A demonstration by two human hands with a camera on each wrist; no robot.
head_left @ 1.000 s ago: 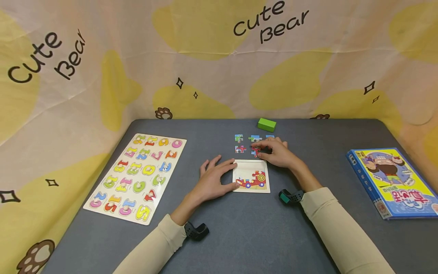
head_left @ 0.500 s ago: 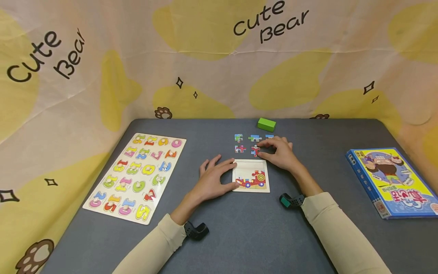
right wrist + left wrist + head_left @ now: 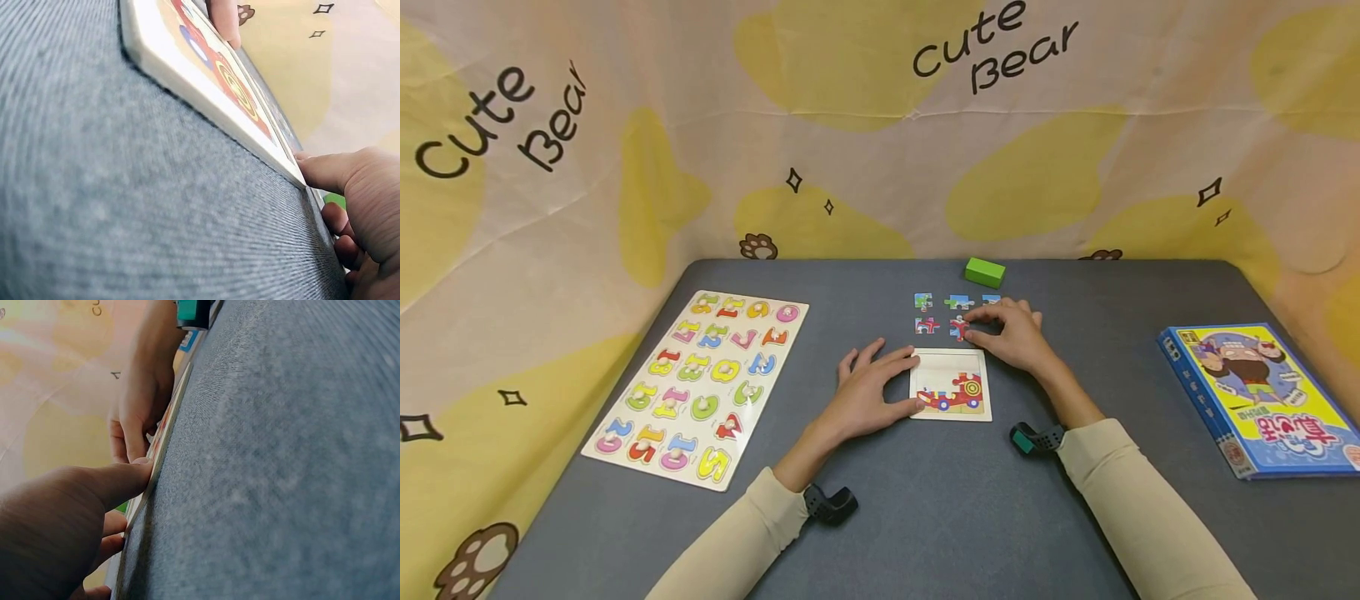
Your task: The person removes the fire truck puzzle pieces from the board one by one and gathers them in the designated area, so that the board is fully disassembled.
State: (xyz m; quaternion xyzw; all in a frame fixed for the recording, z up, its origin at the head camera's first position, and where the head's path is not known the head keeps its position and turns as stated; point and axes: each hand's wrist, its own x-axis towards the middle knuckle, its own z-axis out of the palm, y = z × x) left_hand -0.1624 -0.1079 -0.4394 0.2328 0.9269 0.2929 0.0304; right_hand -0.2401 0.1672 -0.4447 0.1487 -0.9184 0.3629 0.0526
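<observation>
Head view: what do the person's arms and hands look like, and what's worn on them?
The left hand and right hand are ungloved. The left sleeve and right sleeve are long, plain beige. A black left wrist device is strapped on; the black right wrist device shows a teal panel. I see no cables.

"Cute Bear" [image 3: 997, 48] twice on backdrop [image 3: 865, 167], numerals [image 3: 726, 372] on white board [image 3: 727, 404], Chinese characters [image 3: 1300, 433] on blue box [image 3: 1262, 398]

Grey table [image 3: 940, 508] bearing puzzle tray [image 3: 943, 367], pieces [image 3: 926, 326], number board [image 3: 752, 414], green block [image 3: 985, 272]
</observation>
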